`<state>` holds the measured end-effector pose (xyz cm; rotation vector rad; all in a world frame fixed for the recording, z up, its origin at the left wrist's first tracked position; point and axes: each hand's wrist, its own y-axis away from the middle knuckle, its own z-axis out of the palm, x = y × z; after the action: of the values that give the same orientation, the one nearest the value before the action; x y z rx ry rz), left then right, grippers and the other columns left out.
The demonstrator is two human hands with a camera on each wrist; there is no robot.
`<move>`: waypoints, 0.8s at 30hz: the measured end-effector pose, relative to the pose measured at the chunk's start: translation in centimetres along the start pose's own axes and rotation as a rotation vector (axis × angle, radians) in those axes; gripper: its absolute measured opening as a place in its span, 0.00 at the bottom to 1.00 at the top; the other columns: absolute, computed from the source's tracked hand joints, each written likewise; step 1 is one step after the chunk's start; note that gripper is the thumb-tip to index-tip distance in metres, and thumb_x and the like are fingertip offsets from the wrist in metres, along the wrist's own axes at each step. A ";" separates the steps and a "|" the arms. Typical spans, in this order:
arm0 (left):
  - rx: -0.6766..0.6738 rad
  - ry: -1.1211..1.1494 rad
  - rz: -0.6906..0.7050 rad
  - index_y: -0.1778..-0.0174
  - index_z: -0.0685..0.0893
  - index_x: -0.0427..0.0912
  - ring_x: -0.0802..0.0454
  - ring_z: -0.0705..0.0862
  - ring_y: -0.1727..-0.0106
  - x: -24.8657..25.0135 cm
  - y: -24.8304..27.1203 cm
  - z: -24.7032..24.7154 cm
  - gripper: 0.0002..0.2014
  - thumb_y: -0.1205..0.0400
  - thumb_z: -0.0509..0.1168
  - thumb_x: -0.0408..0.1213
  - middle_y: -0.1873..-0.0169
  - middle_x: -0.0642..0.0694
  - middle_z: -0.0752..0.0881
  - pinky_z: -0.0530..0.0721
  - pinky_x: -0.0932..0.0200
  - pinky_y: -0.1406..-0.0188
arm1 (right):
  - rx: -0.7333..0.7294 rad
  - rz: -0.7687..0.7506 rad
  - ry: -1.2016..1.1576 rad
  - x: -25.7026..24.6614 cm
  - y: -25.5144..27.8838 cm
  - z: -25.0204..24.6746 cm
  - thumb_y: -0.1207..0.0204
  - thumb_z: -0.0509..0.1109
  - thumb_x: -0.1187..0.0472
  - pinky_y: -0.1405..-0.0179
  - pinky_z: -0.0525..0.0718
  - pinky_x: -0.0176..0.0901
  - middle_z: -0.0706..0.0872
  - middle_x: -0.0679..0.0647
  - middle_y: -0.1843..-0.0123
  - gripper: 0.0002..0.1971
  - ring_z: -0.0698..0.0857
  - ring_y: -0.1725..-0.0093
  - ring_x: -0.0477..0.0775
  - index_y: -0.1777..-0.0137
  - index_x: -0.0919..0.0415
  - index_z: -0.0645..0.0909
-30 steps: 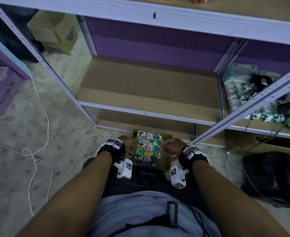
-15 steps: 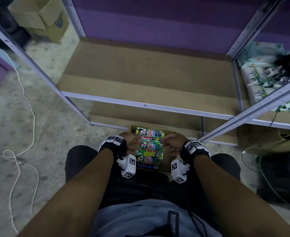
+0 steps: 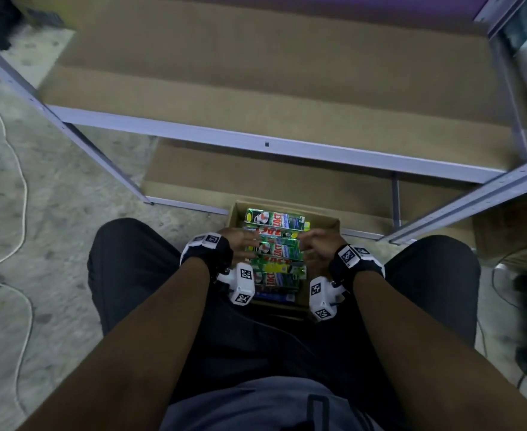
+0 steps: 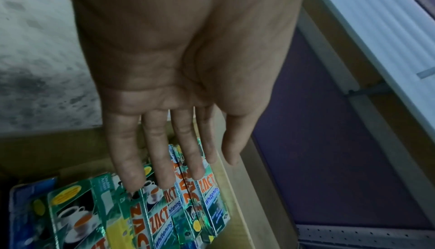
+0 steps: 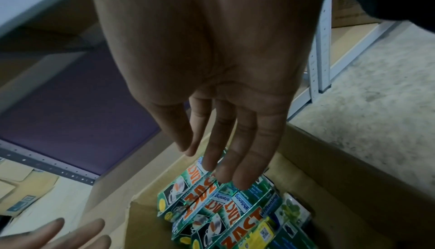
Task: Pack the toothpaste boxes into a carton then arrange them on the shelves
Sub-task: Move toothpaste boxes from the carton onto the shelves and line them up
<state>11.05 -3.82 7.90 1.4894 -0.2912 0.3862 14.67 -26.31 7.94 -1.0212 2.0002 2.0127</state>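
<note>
Head view: you are seated on the floor (image 3: 38, 213) facing the metal shelves (image 3: 256, 144), with the carton (image 3: 327, 220) between your knees, just in front of the lowest shelf. The toothpaste boxes (image 3: 274, 219) lie inside it in a row, flat, their long sides running left to right. Your left hand (image 3: 240, 244) sits at the left end of the row and your right hand (image 3: 318, 244) at the right end; from here the fingers look bent over the box ends, but grip cannot be confirmed. Left wrist view: this shows what the head view does not. Your left hand (image 4: 188, 76) has its fingers (image 4: 127, 160) straight and slightly parted, tips over the green boxes (image 4: 164, 212); contact cannot be told. The carton wall (image 4: 237, 188) stands just right of the boxes. Right wrist view: your right hand (image 5: 212, 67) likewise has straight, loosely parted fingers (image 5: 254, 150) above the boxes (image 5: 235, 215), holding nothing. The carton's right wall (image 5: 329, 160) shows, and the fingertips (image 5: 77, 232) of your left hand enter at the lower left.
</note>
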 end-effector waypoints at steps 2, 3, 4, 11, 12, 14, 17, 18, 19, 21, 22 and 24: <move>0.015 -0.026 0.033 0.32 0.81 0.41 0.41 0.86 0.39 -0.1 -1.2 -0.2 0.16 0.15 0.67 0.42 0.35 0.44 0.86 0.85 0.44 0.38 | -0.030 0.046 -0.083 1.1 -1.2 -0.2 0.18 0.67 0.68 0.86 0.72 0.35 0.75 0.57 0.70 0.05 0.72 0.87 0.50 0.56 0.62 0.79; 0.024 -0.046 0.051 0.35 0.82 0.42 0.43 0.87 0.43 -0.1 -1.7 -0.2 0.15 0.15 0.67 0.43 0.38 0.46 0.87 0.85 0.45 0.39 | -0.055 0.060 -0.106 1.6 -1.5 -0.3 0.17 0.66 0.66 0.87 0.71 0.35 0.74 0.56 0.72 0.07 0.72 0.87 0.49 0.57 0.61 0.78; 0.040 -0.071 0.071 0.36 0.83 0.43 0.45 0.88 0.46 -0.2 -2.2 -0.3 0.14 0.15 0.67 0.44 0.41 0.48 0.89 0.86 0.45 0.40 | -0.072 0.069 -0.106 2.1 -1.7 -0.3 0.16 0.65 0.65 0.88 0.71 0.35 0.74 0.55 0.73 0.08 0.72 0.88 0.49 0.58 0.60 0.76; 0.075 -0.157 0.202 0.54 0.89 0.41 0.49 0.89 0.54 -0.5 -4.2 -0.3 0.06 0.17 0.69 0.28 0.46 0.42 0.88 0.89 0.60 0.69 | 0.078 -0.059 -0.103 3.3 -3.0 -0.2 0.16 0.64 0.68 0.75 0.81 0.41 0.83 0.61 0.60 0.07 0.81 0.70 0.57 0.49 0.61 0.83; 0.064 -0.161 0.214 0.50 0.89 0.39 0.46 0.89 0.50 -0.5 -4.3 -0.4 0.06 0.17 0.67 0.27 0.44 0.40 0.87 0.90 0.59 0.64 | 0.081 -0.055 -0.117 3.3 -3.0 -0.3 0.16 0.63 0.68 0.78 0.80 0.39 0.84 0.60 0.62 0.08 0.80 0.73 0.56 0.51 0.60 0.84; 0.015 -0.147 0.238 0.38 0.86 0.33 0.41 0.87 0.41 -0.7 -4.2 -0.5 0.11 0.15 0.65 0.25 0.35 0.34 0.84 0.90 0.57 0.58 | 0.043 -0.023 -0.099 3.5 -2.8 -0.4 0.16 0.61 0.67 0.79 0.76 0.35 0.81 0.57 0.68 0.12 0.77 0.78 0.52 0.57 0.55 0.81; 0.024 -0.142 0.232 0.45 0.87 0.34 0.37 0.83 0.33 -0.9 -3.4 -0.2 0.08 0.17 0.66 0.24 0.29 0.32 0.80 0.89 0.57 0.55 | 0.048 -0.042 -0.141 3.8 -2.6 -0.4 0.15 0.57 0.68 0.80 0.67 0.29 0.70 0.57 0.74 0.17 0.66 0.82 0.49 0.65 0.54 0.75; 0.035 -0.142 0.230 0.49 0.86 0.36 0.36 0.81 0.30 -1.0 -3.1 0.1 0.06 0.17 0.66 0.24 0.28 0.33 0.79 0.89 0.58 0.57 | 0.064 -0.062 -0.127 3.9 -2.5 -0.4 0.15 0.57 0.68 0.79 0.68 0.30 0.71 0.57 0.74 0.16 0.66 0.81 0.49 0.64 0.59 0.76; 0.050 -0.138 0.236 0.50 0.86 0.37 0.35 0.80 0.29 -1.1 -2.9 0.3 0.06 0.16 0.66 0.24 0.28 0.33 0.79 0.89 0.60 0.62 | 0.062 -0.080 -0.104 4.1 -2.5 -0.3 0.15 0.58 0.68 0.78 0.69 0.31 0.73 0.57 0.73 0.14 0.68 0.79 0.51 0.62 0.66 0.78; 0.090 -0.154 0.267 0.45 0.85 0.34 0.37 0.80 0.29 -1.3 -2.4 1.0 0.07 0.16 0.65 0.24 0.29 0.34 0.80 0.88 0.61 0.67 | 0.097 -0.112 -0.061 4.4 -2.1 0.1 0.16 0.61 0.67 0.75 0.75 0.36 0.81 0.59 0.65 0.11 0.75 0.73 0.54 0.53 0.69 0.83; 0.104 -0.165 0.285 0.39 0.84 0.32 0.38 0.80 0.29 -1.5 -2.1 1.4 0.10 0.15 0.64 0.25 0.29 0.34 0.80 0.89 0.60 0.61 | 0.123 -0.133 -0.060 4.6 -1.7 0.3 0.17 0.61 0.67 0.73 0.76 0.38 0.83 0.59 0.60 0.10 0.77 0.70 0.55 0.49 0.65 0.86; 0.117 -0.204 0.312 0.29 0.79 0.30 0.40 0.79 0.27 -1.7 -1.4 2.0 0.17 0.13 0.63 0.30 0.28 0.35 0.80 0.85 0.56 0.46 | 0.147 -0.178 -0.091 4.6 -1.0 0.3 0.20 0.62 0.70 0.70 0.75 0.39 0.84 0.60 0.58 0.12 0.77 0.65 0.56 0.46 0.61 0.86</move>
<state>10.24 -5.94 6.06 1.6048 -0.6777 0.5069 11.57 -27.58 4.59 -1.0179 1.9049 1.7617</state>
